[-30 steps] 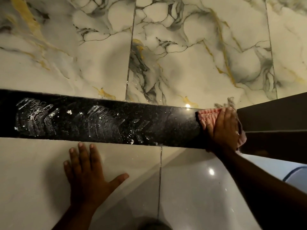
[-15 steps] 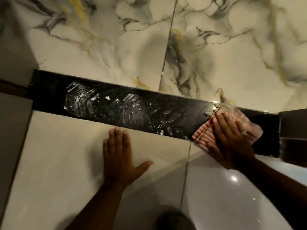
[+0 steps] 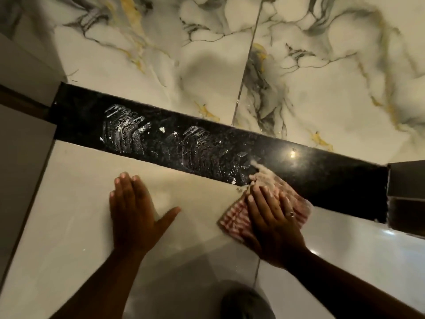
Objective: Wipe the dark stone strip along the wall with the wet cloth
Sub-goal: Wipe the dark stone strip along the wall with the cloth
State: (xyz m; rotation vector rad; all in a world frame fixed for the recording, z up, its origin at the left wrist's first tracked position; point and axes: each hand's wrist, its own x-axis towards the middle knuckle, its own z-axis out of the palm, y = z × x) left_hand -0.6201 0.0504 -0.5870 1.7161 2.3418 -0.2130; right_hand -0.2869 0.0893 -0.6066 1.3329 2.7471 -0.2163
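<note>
A dark stone strip (image 3: pixel 322 178) runs from the left down to the right between marble tiles and plain pale tiles. Its left and middle part carries white soapy streaks (image 3: pixel 128 134); its right part looks glossy. My right hand (image 3: pixel 273 217) lies flat on a red-and-white striped cloth (image 3: pixel 232 217), which overlaps the strip's lower edge and the pale tile below it. My left hand (image 3: pixel 135 215) is spread flat on the pale tile just below the strip, holding nothing.
Veined marble tiles (image 3: pixel 207 54) fill the area above the strip. A dark grey block (image 3: pixel 407 196) closes off the strip at the right end. A grey panel (image 3: pixel 20 157) borders the left side. A dark rounded object (image 3: pixel 246 300) sits at the bottom edge.
My right hand has dragged the cloth leftward and down along the strip, off its right end to the lower edge. The view has shifted, so the strip now slants. My left hand stays flat.
</note>
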